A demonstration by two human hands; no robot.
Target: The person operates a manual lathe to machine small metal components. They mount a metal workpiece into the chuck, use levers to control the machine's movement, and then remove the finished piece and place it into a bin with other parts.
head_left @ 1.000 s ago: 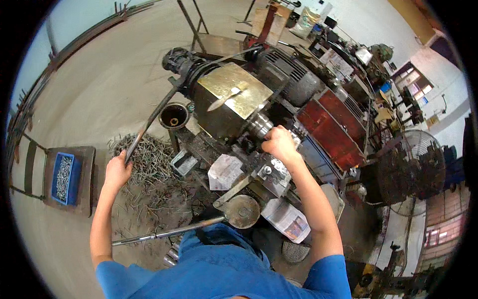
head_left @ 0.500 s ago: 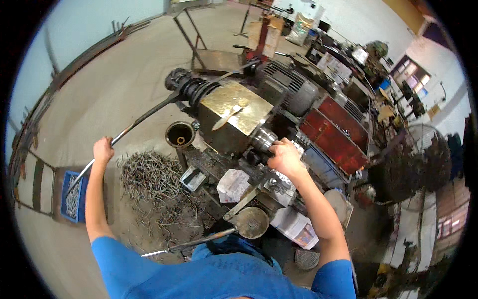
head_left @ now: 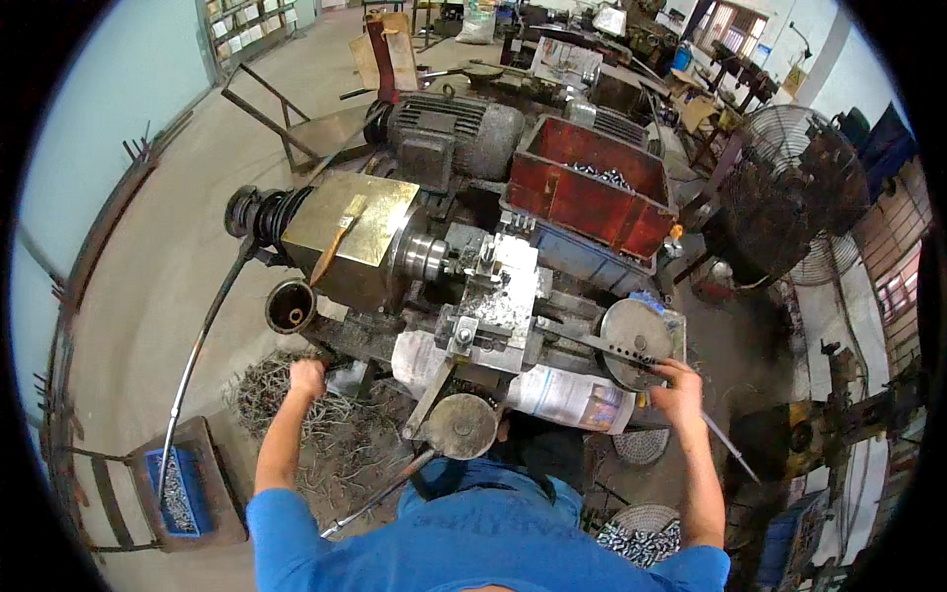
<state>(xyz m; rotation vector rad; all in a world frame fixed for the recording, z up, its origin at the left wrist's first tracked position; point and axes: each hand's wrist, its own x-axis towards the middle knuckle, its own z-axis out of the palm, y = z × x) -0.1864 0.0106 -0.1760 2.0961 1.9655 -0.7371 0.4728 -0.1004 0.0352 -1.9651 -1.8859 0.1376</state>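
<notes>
My left hand (head_left: 308, 378) is closed in a fist over the pile of tangled metal shavings (head_left: 276, 400); what it holds, if anything, is hidden. At the right, my right hand (head_left: 679, 390) curls its fingers and thumb around a metal lever (head_left: 725, 446), beside a round plate (head_left: 636, 331). The lathe stands before me, with a shiny chuck (head_left: 426, 257) and a tool slide (head_left: 500, 296) to the right of it. A brush (head_left: 338, 240) lies on the brass-coloured headstock cover (head_left: 380, 202). A long bent lever (head_left: 202, 340) slants down at the left, apart from my hands.
Behind the slide sits a red metal bin (head_left: 582, 202) with small metal parts. A blue crate (head_left: 181, 490) of parts stands low at the left. A second lever (head_left: 380, 493) and round plate (head_left: 459, 424) are close to my body. A large fan (head_left: 789, 178) stands at the right.
My left hand has let go of the long left lever and moved right over the shavings. My right hand has left the chuck for the right-hand lever. The view has shifted rightward.
</notes>
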